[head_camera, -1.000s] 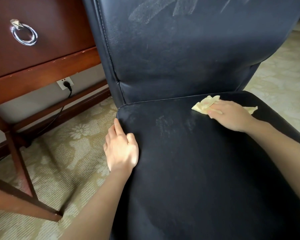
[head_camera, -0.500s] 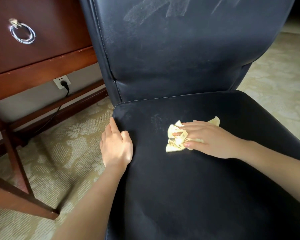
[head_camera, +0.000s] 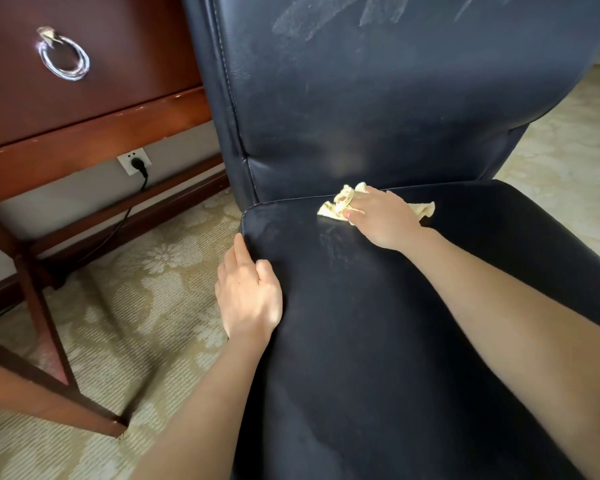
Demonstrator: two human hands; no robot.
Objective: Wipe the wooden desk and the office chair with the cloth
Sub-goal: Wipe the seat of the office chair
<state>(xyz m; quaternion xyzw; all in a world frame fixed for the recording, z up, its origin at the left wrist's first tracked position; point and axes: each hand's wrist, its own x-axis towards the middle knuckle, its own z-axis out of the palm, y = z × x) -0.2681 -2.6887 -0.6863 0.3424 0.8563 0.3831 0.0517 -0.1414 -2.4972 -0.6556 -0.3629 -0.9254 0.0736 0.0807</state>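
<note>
Yellow cloth (head_camera: 333, 209) swept from mid-seat back to rear crease of office chair (head_camera: 395, 323). right hand (head_camera: 383, 218) presses it, fingers curled into bunch; left hand (head_camera: 248, 292) unmoved, flat on seat's left edge, holding nothing. Seat wiping likely mid-pass; backrest streaks (head_camera: 302, 22) remain.

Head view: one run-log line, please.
phase: wiping chair seat | right hand: grips cloth at seat rear | left hand: rests on seat edge
</note>
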